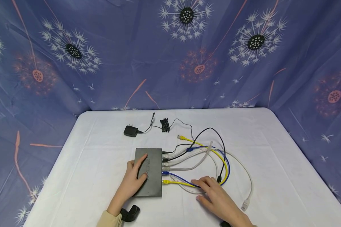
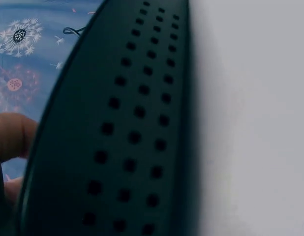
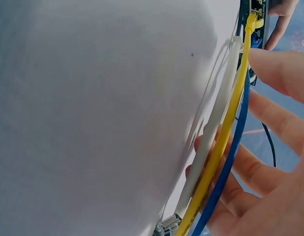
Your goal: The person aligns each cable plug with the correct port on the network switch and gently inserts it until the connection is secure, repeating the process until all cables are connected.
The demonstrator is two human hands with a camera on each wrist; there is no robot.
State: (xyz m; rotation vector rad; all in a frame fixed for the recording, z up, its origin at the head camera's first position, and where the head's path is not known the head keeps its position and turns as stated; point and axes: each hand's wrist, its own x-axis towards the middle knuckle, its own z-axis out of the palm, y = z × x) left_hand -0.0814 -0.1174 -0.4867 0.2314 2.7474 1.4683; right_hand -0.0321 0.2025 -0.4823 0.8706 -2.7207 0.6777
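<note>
A dark grey network switch (image 1: pixel 154 189) lies flat on the white table. My left hand (image 1: pixel 129 183) rests on its left part, thumb and a finger lying across the top; the left wrist view shows its vented side (image 2: pixel 137 118). From the switch's right edge run a yellow cable (image 1: pixel 179 183), a blue cable (image 1: pixel 229 167), a black cable (image 1: pixel 220 135), several pale cables (image 1: pixel 184 169) and a thin power lead (image 1: pixel 174 149). Over the cables' front loop my right hand (image 1: pixel 217 200) spreads its fingers. In the right wrist view, fingertips reach behind the yellow cable (image 3: pixel 226 132), thumb apart from them.
A black power adapter (image 1: pixel 130 130) and its bundled cord (image 1: pixel 165 125) lie behind the switch. One yellow plug (image 1: pixel 182 137) sits loose near them. A pale cable's clear plug (image 1: pixel 245 205) lies at front right. A patterned purple curtain (image 1: pixel 125 63) hangs behind the table.
</note>
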